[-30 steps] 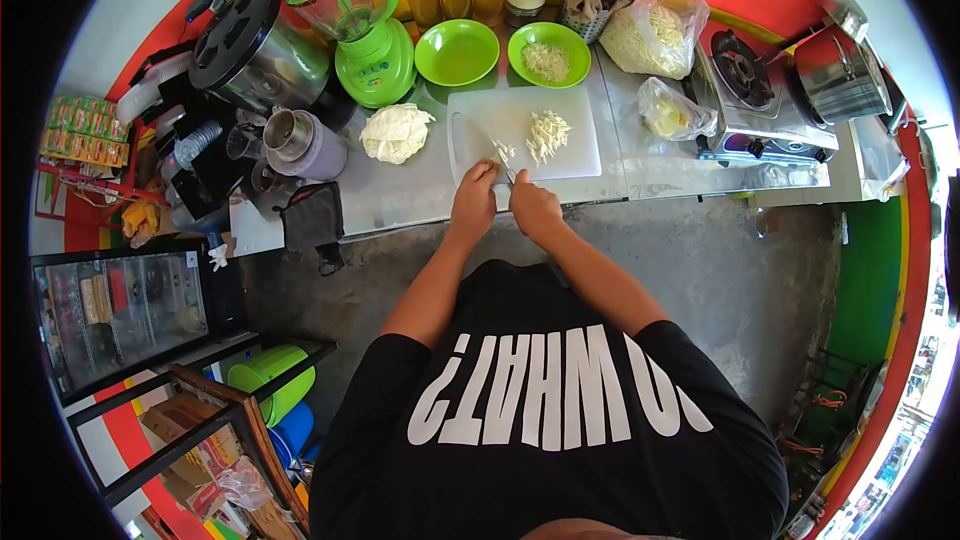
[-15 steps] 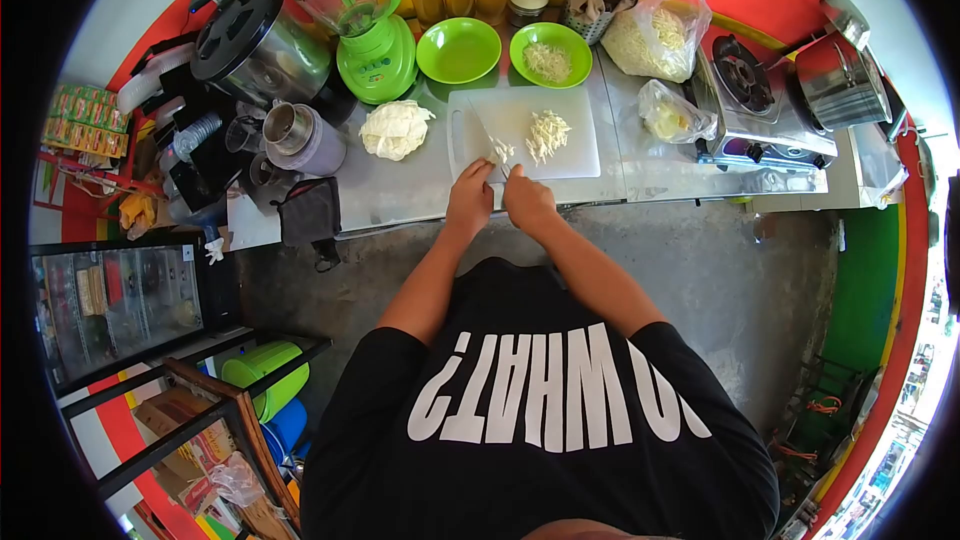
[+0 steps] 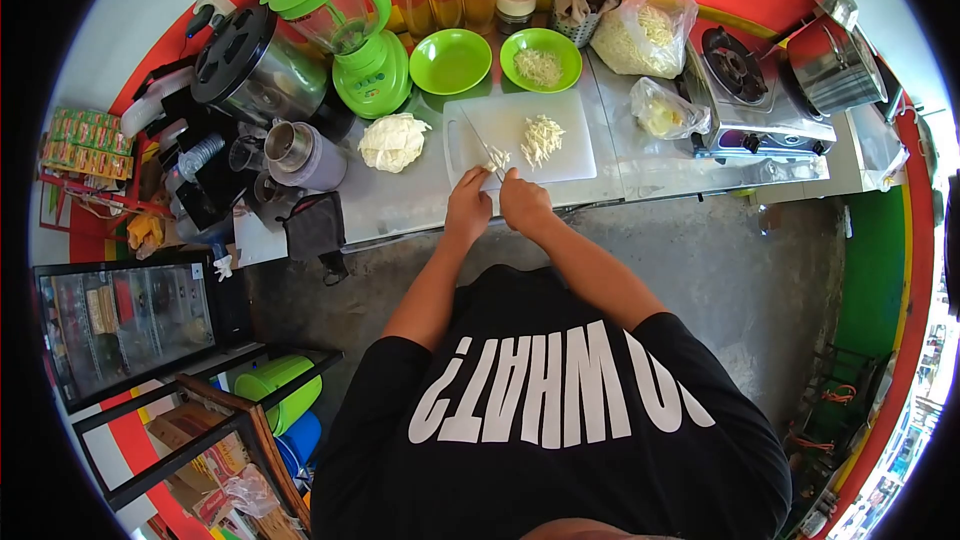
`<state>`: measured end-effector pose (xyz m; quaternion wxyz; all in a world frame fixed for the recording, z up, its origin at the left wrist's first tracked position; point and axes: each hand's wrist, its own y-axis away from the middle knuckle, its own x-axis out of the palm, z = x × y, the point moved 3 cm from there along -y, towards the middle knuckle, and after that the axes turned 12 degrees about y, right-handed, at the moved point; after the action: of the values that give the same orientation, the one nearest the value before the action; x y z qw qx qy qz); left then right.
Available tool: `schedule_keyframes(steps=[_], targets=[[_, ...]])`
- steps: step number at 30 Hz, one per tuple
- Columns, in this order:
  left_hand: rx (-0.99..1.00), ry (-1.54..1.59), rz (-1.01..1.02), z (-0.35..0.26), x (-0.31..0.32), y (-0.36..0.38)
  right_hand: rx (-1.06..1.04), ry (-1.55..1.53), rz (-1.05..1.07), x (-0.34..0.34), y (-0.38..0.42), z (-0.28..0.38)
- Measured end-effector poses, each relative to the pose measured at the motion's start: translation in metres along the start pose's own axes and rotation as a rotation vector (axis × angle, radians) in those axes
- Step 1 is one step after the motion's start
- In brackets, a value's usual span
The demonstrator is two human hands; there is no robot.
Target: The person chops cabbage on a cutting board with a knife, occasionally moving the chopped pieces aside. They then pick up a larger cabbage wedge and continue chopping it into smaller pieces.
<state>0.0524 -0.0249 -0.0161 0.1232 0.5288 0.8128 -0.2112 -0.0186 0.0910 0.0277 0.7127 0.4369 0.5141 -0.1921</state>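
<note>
My right hand (image 3: 526, 204) is closed around the handle of a knife (image 3: 483, 140), whose blade points away from me over the white cutting board (image 3: 580, 162). My left hand (image 3: 468, 204), fingers bent together, presses a small pale piece of cabbage (image 3: 498, 159) at the board's near edge, just left of the blade. Part of that piece is hidden by the fingers. A heap of shredded cabbage (image 3: 542, 141) lies on the board to the right of the knife. Left of the board sits a large cut chunk of cabbage (image 3: 394, 143).
Behind the board stand a green bowl (image 3: 450, 62) and another green bowl (image 3: 572, 47) holding pale shreds. A green blender (image 3: 372, 75) is at the back left. To the right are bags of vegetables (image 3: 645, 45) and a gas stove (image 3: 735, 75).
The whole view has shifted slightly with my head. Both hands stay at the board's near edge, and the knife blade has tilted a little further left.
</note>
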Motion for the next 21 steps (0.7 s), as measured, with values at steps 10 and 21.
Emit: schedule_keyframes(steps=[10,21], targets=[[0.044,-0.012,-0.054,-0.002,0.000,0.002,-0.021,-0.004,-0.030,0.004,-0.003,0.002],[0.056,-0.011,-0.040,0.004,-0.002,0.005,0.013,-0.021,-0.053,0.013,-0.003,0.006]])
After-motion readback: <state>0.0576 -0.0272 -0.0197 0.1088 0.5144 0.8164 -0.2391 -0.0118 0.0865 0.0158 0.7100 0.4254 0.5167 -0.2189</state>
